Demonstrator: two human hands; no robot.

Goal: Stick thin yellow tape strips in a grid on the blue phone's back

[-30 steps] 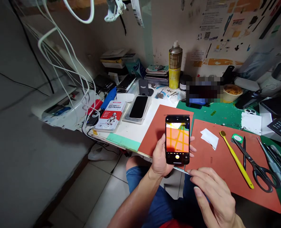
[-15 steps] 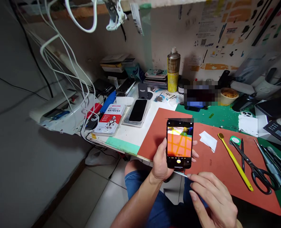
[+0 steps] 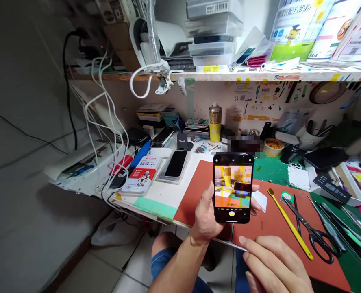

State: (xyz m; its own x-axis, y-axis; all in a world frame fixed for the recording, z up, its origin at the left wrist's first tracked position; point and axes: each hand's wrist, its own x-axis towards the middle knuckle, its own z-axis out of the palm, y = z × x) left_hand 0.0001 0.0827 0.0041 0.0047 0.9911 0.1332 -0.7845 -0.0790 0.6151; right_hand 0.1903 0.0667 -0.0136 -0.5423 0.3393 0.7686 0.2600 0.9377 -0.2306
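My left hand [image 3: 205, 211] is wrapped round a smartphone [image 3: 233, 215], thumb along its left side and fingertips showing past the right. The phone is upright, its screen lit with a camera view of the spray can and bench. My right hand [image 3: 272, 262] is below and to the right, near the front edge of the red mat [image 3: 259, 232], with relaxed, stretched fingers and nothing visible in it. A white paper piece [image 3: 259, 200] lies partly behind the phone. Right of it are a yellow brush [image 3: 290, 224] and black-handled scissors [image 3: 313, 234].
A second phone [image 3: 176, 163] lies in a clear case beside a battery package [image 3: 144, 175]. White cables [image 3: 107, 106] hang at left. A spray can [image 3: 215, 126] stands at the back, under a loaded shelf [image 3: 259, 75]. Several tools [image 3: 335, 224] lie at right.
The view has tilted up, bringing the shelf into sight. The phone's screen has gone from showing the red mat to showing the spray can and bench. My left hand keeps its hold.
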